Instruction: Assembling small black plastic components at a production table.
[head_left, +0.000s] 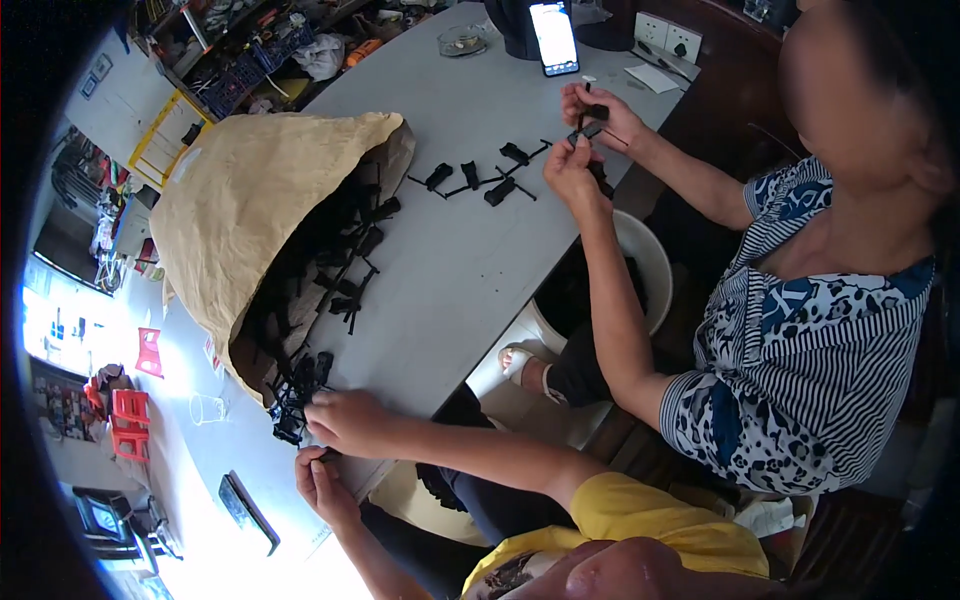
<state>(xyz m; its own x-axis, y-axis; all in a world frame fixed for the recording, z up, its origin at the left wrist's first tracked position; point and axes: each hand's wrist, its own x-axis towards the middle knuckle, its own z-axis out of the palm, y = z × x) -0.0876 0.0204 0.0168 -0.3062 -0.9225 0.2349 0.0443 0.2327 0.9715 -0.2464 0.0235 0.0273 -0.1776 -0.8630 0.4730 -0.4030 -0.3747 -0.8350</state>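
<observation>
My right hand [352, 422] is at the near edge of a heap of black plastic parts [350, 290], its curled fingertips against the pieces there. Just below it, my left hand [326, 488] is closed, thumb and fingers pinched at a small dark thing mostly hidden by the fingers. The heap spills from the mouth of a large brown paper sack [250, 180] lying on the grey table [440, 290]. Each part has a blocky body and thin stems. Several similar black parts [503, 192] lie apart on the tabletop, farther off.
A co-worker in a patterned top [810, 370] sits at right, handling a black part with both hands [585, 150]. A white bucket [655, 270] with dark contents stands below the table edge. A lit phone [554, 38], a glass ashtray [462, 41] and red stools [130, 425] are farther away.
</observation>
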